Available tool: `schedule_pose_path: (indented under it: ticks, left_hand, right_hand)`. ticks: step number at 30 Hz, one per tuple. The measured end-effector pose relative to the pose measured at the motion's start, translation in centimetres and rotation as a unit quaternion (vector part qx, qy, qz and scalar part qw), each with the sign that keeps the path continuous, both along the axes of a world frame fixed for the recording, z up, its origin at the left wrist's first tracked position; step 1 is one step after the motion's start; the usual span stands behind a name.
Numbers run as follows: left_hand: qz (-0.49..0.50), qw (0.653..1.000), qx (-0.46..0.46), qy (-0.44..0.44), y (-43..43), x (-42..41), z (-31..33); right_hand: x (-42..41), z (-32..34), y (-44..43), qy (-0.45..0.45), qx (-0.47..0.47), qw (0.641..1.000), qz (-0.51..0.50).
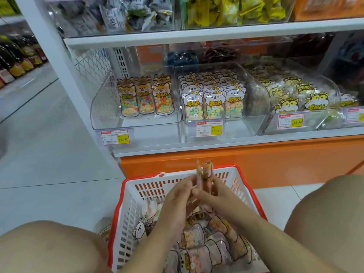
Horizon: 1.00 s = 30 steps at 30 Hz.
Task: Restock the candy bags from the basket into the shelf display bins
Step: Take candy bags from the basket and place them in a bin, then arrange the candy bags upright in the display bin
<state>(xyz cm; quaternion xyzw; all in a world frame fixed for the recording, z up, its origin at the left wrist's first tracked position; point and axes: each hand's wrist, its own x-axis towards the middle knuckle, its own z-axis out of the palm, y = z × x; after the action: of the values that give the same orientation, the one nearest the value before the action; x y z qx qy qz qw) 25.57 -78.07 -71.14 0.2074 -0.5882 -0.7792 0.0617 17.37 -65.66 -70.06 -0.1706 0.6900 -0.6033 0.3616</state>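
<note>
Knees flank my red basket (pixel 126 205), part-full of candy bags (pixel 199 251). Above it, left hand (pixel 180 196) and right hand (pixel 211 191) meet, fingers closed on upright fox-print bags (pixel 205 170). Step, I judge: pick-up. Next: lift them toward the leftmost, matching bin (pixel 136 123).
</note>
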Motion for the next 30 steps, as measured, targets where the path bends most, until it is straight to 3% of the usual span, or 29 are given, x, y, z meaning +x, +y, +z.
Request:
schedule_pose_path:
  ticks: [5,9,12,17,23,30]
  left_hand:
    - [-0.039,0.993,-0.109,-0.016,-0.2,-0.2,0.3]
    - [-0.046,0.982,-0.183,-0.009,-0.5,-0.2,1.3]
    - [0.030,0.973,-0.229,-0.019,-0.6,-0.3,1.5]
    - [-0.040,0.986,-0.153,-0.060,-1.1,-0.1,1.6]
    - [-0.034,0.989,-0.147,0.000,-1.7,-0.5,3.7]
    - [-0.048,0.941,-0.333,0.037,-7.9,-1.8,8.8]
  right_hand:
    - [-0.9,-0.7,0.4,-0.104,-0.045,0.992,-0.052]
    - [-1.2,-0.5,0.4,-0.126,-0.049,0.984,-0.119]
    - [-1.1,0.4,0.4,-0.125,-0.086,0.982,-0.115]
    - [-0.9,1.2,0.3,-0.058,-0.099,0.990,-0.082]
    - [-1.2,4.3,-0.8,0.041,-0.099,0.994,-0.021]
    - [-5.1,11.4,-3.5,0.210,-0.079,0.974,-0.028]
